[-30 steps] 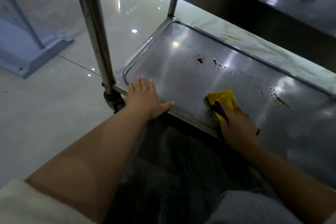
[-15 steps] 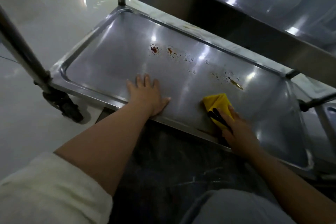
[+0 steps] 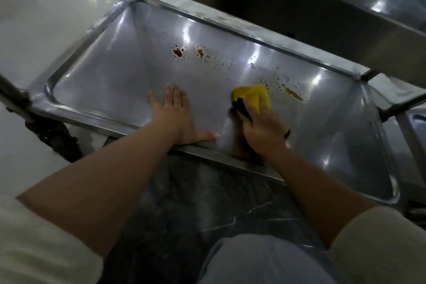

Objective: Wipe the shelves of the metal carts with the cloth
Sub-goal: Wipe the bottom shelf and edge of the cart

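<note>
Nearest, the left hand (image 3: 178,117) is lying flat, fingers straight, on the bottom shelf (image 3: 110,80) by its near rim. At 3 o'clock of it, the right hand (image 3: 262,127) is pressing the yellow cloth (image 3: 252,94) down, fingers over it. Brown stains (image 3: 178,52) are sitting toward 12 o'clock, one streak (image 3: 292,93) just beside the cloth at 3 o'clock.

Glossy pale floor (image 3: 41,30) with light glare, dark marbled strip (image 3: 207,203) nearer.

cloth (image 3: 253,95) partly hidden under right hand (image 3: 262,129), upper shelf (image 3: 345,18) cut off — top edge
</note>
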A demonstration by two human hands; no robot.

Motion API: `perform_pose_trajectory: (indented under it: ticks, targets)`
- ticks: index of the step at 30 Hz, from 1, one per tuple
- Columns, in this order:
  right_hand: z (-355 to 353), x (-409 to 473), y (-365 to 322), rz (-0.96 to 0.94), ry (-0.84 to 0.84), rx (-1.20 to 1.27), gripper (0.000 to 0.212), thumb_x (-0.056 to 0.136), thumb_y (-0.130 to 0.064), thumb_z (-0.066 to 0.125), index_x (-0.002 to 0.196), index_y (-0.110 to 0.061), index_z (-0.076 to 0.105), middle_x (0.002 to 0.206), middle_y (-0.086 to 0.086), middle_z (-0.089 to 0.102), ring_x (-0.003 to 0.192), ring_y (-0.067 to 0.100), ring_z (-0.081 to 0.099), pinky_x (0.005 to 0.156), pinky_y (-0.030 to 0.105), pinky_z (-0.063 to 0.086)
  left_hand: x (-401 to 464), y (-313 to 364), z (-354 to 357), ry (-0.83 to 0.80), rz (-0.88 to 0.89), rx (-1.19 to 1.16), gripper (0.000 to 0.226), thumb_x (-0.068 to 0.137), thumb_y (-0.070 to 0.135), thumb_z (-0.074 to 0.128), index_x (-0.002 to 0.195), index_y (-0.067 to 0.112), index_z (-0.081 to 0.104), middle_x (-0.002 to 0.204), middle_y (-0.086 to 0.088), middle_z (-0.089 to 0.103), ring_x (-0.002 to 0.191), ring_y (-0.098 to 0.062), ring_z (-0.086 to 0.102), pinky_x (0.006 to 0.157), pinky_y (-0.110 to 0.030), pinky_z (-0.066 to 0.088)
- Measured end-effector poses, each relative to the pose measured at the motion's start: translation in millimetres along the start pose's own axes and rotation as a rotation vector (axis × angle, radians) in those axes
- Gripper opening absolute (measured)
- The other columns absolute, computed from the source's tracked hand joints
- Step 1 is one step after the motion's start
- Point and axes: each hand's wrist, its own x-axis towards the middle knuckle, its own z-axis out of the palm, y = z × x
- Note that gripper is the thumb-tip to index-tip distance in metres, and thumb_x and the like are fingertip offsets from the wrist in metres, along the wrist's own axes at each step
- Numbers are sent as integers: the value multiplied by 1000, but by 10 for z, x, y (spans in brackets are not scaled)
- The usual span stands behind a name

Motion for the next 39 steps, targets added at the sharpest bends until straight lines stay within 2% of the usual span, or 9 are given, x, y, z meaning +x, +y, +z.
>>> perform_pose_trajectory:
  ticks: [3,10,15,19,23,29,33,36,39]
  targets:
    - [18,311,-490,-207,-198,72,65,90,-35,44,143,-55,14,161,-6,0,143,34,11,109,56,20,25,-51,-15,-16,8,-8,160,27,107,5,147,4,-17,157,-19,-18,145,-35,-17,109,-70,-3]
    - [18,307,-494,-349,-124,146,57,92,-44,43,143,-54,18,160,-8,9,142,28,20,107,54,22,52,-177,41,63,4,-21,158,31,108,13,151,7,-9,160,-14,-8,147,-30,-9,111,-68,3]
    - [-30,-31,344,-182,-30,150,63,85,-41,45,145,-45,26,159,-2,16,135,31,33,108,52,29,32,-74,-61,-18,6,-10,155,29,108,8,150,13,-15,157,-20,-17,145,-36,-14,109,-70,1]
    - [-112,-411,1280,60,20,150,65,89,-27,54,146,-40,27,158,6,21,133,37,37,104,52,36,20,23,-141,-40,25,-18,150,31,105,11,150,17,-17,157,-21,-18,145,-38,-14,109,-70,1]
    - [-179,-903,2061,349,71,101,61,93,-30,49,148,-35,23,157,8,21,131,42,37,101,59,37,35,97,-193,-72,7,-23,149,34,104,19,150,18,-17,157,-18,-19,145,-36,-15,109,-70,2]
    - [-180,-767,1769,737,84,95,55,95,-41,37,148,-39,20,159,6,11,132,46,32,105,62,28,52,280,-89,16,7,-8,102,78,84,20,152,19,-5,159,-17,-9,146,-37,-4,108,-71,8]
    - [-88,-599,971,457,138,13,57,93,-37,41,148,-36,24,158,9,15,128,43,37,100,54,35,-4,659,-8,-15,176,34,108,72,89,22,152,20,-4,159,-15,-8,145,-39,-4,109,-70,12]
    - [6,-633,589,160,155,-39,62,86,-38,47,145,-40,29,157,6,22,114,40,48,91,48,40,-79,928,60,-45,101,53,130,57,98,21,150,13,-11,158,-18,-16,145,-41,-10,107,-73,7]
    - [-12,-672,730,-58,92,15,65,83,-35,51,145,-41,32,157,3,25,117,36,48,94,46,41,-92,911,60,-33,54,26,146,38,102,15,150,11,-11,158,-19,-16,144,-42,-11,108,-71,7]
